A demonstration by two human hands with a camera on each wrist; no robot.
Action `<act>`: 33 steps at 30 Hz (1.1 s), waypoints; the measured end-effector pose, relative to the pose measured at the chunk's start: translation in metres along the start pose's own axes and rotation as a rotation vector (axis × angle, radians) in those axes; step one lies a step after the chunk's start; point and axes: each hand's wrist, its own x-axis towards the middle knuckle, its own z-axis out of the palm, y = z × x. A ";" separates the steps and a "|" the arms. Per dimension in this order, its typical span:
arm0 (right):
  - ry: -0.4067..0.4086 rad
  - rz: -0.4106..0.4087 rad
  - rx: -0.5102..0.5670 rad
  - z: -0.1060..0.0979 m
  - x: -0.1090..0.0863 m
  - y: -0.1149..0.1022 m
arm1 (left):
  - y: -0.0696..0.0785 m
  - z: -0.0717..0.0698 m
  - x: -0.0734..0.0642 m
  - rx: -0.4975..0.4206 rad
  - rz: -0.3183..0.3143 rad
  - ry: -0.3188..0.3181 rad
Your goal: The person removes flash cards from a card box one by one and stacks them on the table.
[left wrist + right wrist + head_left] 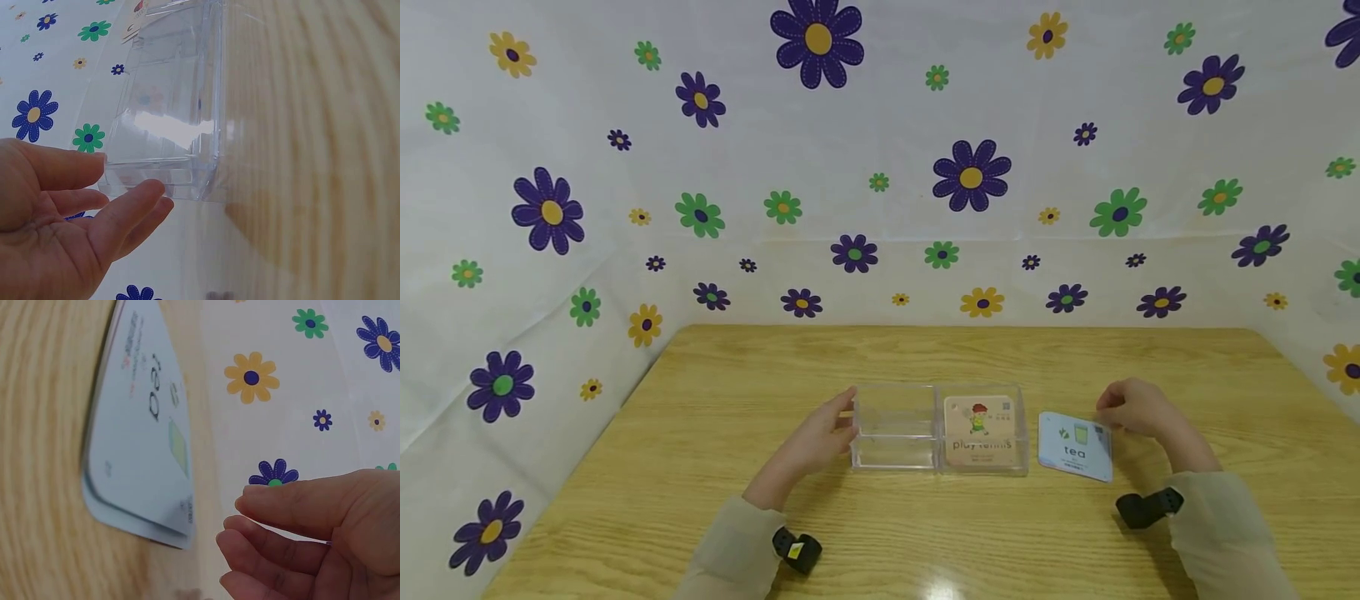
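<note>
Left hand (pixel 816 433), spread, touches the clear box (pixel 895 454) at nine o'clock, probably to steady it. Tea cards (pixel 1075 446) lie at the box's three o'clock; right hand (pixel 1142 410), loosely bent, waits at their two o'clock, pinching nothing.

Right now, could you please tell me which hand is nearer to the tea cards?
Right. The right hand is just beside the tea cards; the left hand is across the clear box from them.

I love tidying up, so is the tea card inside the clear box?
No, the tea card lies outside, beside the clear box.
</note>
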 end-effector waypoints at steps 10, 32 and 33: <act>0.034 -0.047 -0.022 -0.004 -0.002 -0.006 | 0.002 -0.001 -0.001 0.004 -0.014 0.006; 0.100 -0.153 -0.062 0.001 -0.009 -0.039 | 0.003 0.000 -0.001 -0.016 -0.010 0.006; 0.104 -0.152 -0.061 0.002 -0.009 -0.041 | 0.003 0.000 -0.001 -0.016 -0.011 0.006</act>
